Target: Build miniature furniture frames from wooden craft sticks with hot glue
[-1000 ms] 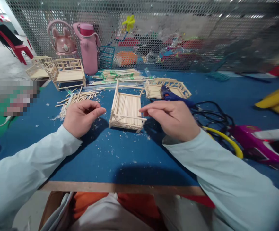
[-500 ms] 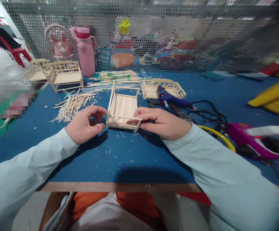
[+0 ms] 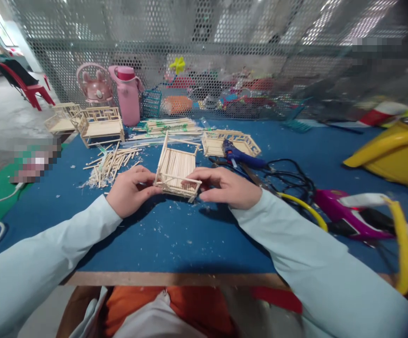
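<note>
Seated at a blue-topped table [image 3: 175,234] with a bare wooden front edge, a person in pale blue sleeves grips a small stick frame [image 3: 175,168] at its near end. The left hand [image 3: 129,190] pinches the near left corner and the right hand [image 3: 225,188] closes thumb and fingers on the near right rail. The frame rests on the table between the two hands, with its tall side towards the left. Shavings and splinters litter the cloth around it.

Just left lies a heap of loose sticks [image 3: 110,162]. To the right a blue glue gun [image 3: 241,157] lies across a flat lattice panel [image 3: 230,143], beside tangled black cables [image 3: 291,176] and a magenta tool [image 3: 337,213] that is partly blurred.

Farther back lie bundled sticks [image 3: 168,126], with two finished miniature benches [image 3: 100,124] at the table's left corner. A pink bottle [image 3: 128,96] and a pink rabbit-eared object [image 3: 94,87] stand against a perforated metal screen [image 3: 225,47]. The clutter behind the mesh is too blurred to name. A red chair [image 3: 31,87] stands on the concrete floor at far left, and a yellow shape [image 3: 394,150] is cut off at right.
</note>
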Tool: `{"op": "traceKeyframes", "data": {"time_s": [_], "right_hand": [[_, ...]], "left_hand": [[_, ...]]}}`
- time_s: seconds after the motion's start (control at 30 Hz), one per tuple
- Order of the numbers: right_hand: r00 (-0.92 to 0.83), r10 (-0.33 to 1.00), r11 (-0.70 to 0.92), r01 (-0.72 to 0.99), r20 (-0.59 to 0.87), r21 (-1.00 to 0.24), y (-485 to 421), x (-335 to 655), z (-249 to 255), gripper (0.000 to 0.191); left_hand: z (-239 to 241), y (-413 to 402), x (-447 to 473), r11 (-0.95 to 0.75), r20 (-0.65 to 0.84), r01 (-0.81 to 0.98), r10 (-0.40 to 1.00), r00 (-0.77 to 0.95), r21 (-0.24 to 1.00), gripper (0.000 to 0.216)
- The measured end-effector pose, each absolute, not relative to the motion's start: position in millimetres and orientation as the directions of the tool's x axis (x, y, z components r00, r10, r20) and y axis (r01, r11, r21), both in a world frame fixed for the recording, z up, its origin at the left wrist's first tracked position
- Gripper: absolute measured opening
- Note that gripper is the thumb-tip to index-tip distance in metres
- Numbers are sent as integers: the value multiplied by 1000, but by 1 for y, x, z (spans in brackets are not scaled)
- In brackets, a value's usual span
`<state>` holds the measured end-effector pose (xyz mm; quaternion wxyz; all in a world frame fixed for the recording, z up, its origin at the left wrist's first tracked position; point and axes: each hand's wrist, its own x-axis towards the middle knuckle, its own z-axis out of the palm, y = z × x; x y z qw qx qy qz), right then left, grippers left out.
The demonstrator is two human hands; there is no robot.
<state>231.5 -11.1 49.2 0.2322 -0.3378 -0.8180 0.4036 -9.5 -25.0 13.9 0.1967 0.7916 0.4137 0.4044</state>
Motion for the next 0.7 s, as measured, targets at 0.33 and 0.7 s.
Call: {"op": "traceKeyframes", "data": {"time_s": [0.33, 0.7], "right_hand": [[-143, 912, 411, 337, 385, -847, -23, 204, 43, 27], [-146, 960, 241, -8, 239, -971, -16, 210, 37, 34]], "left_hand": [[28, -39, -3, -613, 572, 451, 783, 243, 649, 11], [26, -39, -5, -605, 576, 358, 794, 197, 712, 10]]}}
